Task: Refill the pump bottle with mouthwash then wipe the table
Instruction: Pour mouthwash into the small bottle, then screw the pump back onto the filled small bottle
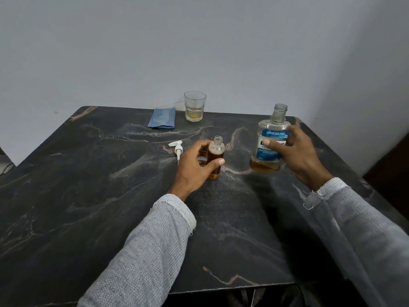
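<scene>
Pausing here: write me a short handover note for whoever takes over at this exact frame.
Left hand grips the small bottle upright on the table; open neck, amber liquid up to about the shoulder.
Right hand holds the uncapped mouthwash bottle nearly upright, a little amber liquid at its bottom.
Pump lies on the table left of the small bottle. Blue cloth and glass sit at the far edge.
Done: apparently most of the filling.
Left: refit pump, wipe table.

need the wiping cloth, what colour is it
Blue, folded cloth near the glass; head view.
</scene>
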Available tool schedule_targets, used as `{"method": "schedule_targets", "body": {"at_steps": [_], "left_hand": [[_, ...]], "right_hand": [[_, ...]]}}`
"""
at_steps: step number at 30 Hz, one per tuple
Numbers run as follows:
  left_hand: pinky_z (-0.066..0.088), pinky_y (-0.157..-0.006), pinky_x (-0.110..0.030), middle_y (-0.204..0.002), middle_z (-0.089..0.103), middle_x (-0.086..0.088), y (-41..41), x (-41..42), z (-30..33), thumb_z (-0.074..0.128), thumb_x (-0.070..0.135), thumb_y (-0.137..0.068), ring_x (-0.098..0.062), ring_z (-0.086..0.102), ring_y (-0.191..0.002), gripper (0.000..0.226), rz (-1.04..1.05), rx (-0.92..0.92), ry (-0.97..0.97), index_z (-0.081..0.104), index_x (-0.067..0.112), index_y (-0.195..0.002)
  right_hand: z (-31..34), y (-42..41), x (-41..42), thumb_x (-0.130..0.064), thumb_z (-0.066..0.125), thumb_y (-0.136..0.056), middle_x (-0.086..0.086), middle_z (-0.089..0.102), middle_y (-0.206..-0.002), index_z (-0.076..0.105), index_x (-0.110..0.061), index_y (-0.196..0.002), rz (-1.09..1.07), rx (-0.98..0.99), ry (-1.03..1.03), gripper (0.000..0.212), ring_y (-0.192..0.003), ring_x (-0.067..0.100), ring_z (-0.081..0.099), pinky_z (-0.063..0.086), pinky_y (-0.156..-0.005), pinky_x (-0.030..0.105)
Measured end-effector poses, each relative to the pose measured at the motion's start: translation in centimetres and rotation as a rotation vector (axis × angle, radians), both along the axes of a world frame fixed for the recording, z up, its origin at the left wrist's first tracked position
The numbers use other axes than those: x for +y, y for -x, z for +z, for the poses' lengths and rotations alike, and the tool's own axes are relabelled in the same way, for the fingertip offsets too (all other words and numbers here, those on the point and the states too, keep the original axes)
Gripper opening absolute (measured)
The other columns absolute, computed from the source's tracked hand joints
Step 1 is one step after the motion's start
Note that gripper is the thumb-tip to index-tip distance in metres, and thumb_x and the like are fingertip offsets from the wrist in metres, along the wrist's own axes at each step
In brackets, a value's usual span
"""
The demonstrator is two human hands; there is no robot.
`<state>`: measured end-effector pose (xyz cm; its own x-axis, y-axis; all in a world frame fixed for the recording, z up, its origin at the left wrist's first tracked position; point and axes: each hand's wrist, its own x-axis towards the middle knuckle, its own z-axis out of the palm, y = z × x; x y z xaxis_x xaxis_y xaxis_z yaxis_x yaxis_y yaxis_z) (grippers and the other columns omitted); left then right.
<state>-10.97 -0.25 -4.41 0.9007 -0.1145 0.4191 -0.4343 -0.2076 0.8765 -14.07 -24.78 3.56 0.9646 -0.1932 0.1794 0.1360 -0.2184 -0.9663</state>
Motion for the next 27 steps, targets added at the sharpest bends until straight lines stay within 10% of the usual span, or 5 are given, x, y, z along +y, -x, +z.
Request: {"method": "schedule_targets", "body": {"at_steps": [6,27], "left_hand": [[0.048,-0.075,-0.006,-0.107,0.056,0.025,0.0,-0.4,-0.3,0.078,0.031,-0.078,0.010,0.054,-0.099,0.046,-0.015,0.010,0.004,0.054,0.031,-0.118],[0.047,-0.074,-0.003,-0.111,0.056,0.021,0.0,-0.3,-0.5,0.079,0.033,-0.077,0.010,0.055,-0.097,0.051,-0.022,0.053,-0.018,0.053,0.029,-0.120]], "right_hand": [[-1.8,-0.2,-1.4,-0.015,0.072,-0.081,0.002,0.065,-0.123,0.048,-0.016,-0.133,-0.032,-0.014,-0.102,0.057,-0.107,0.019,0.067,0.056,-0.089,0.041],[-4.5,-1.0,-3.1,-0.030,0.075,-0.073,-0.007,0.066,-0.118,0.052,-0.030,-0.120,0.032,-0.049,0.023,0.052,-0.105,0.007,0.066,0.057,-0.080,0.023]]}}
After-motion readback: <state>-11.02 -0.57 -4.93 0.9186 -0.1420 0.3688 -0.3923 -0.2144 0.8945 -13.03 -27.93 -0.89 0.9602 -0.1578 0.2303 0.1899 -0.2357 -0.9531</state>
